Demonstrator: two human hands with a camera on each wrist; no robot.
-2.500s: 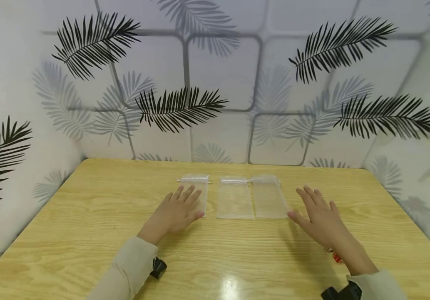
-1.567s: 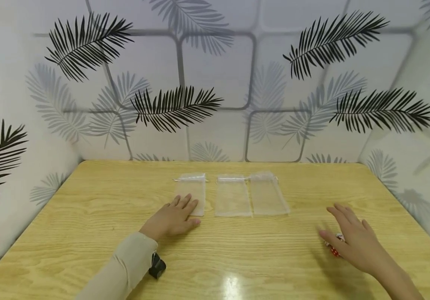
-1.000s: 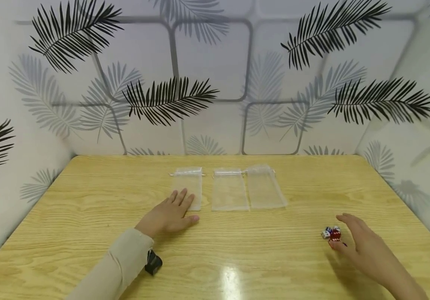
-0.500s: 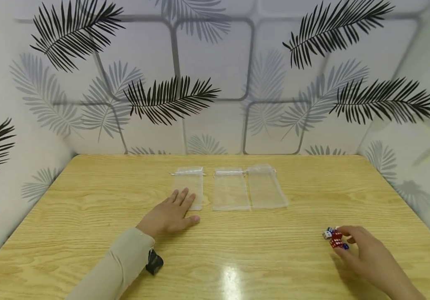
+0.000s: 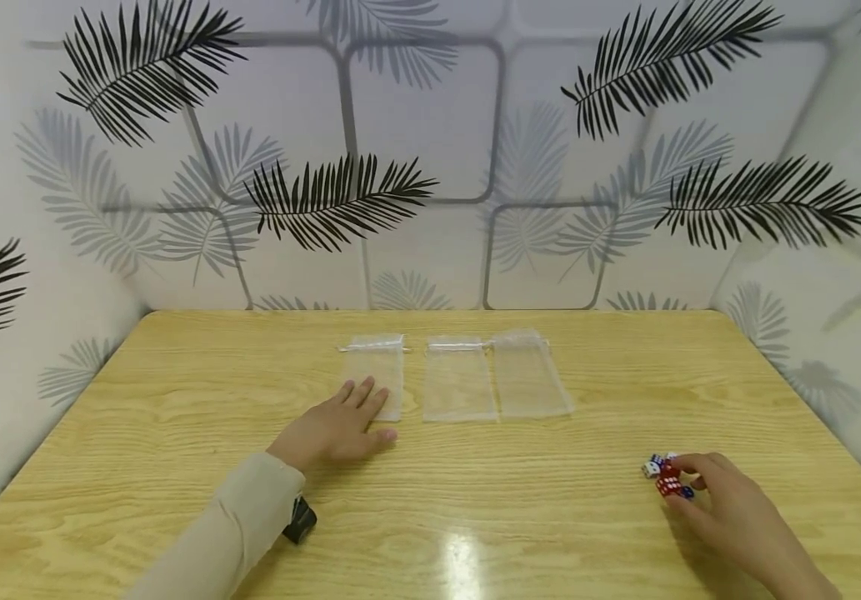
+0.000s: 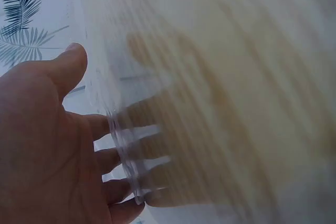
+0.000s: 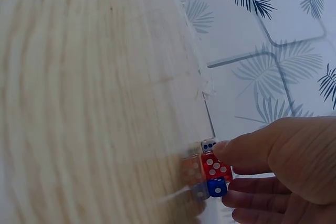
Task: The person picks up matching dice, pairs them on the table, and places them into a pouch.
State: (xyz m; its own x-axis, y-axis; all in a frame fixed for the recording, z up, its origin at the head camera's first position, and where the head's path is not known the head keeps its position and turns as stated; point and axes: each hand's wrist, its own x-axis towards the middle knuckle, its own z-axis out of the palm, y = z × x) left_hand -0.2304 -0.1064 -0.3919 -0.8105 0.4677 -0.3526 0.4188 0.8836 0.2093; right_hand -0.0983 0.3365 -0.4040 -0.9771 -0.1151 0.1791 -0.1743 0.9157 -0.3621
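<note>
Three sheer white drawstring pouches lie flat in a row on the table: the left pouch (image 5: 392,379), the middle pouch (image 5: 460,383) and the right pouch (image 5: 531,379). My left hand (image 5: 334,429) rests with spread, straight fingers over the lower part of the left pouch. At the right, a small cluster of dice sits on the table, with red dice (image 5: 668,485), a white die (image 5: 651,469) and a blue die (image 7: 217,187). My right hand (image 5: 738,508) pinches a red die between thumb and index finger; its fingers partly hide the cluster.
The wooden table (image 5: 250,517) reaches back to a leaf-patterned wall (image 5: 430,167), with side walls close on the left and right. A black wrist camera (image 5: 300,521) sits under my left sleeve.
My right hand has moved from beside the right pouch back and rightward to the dice, and its fingers have closed on a red die. The left hand has settled on the left pouch.
</note>
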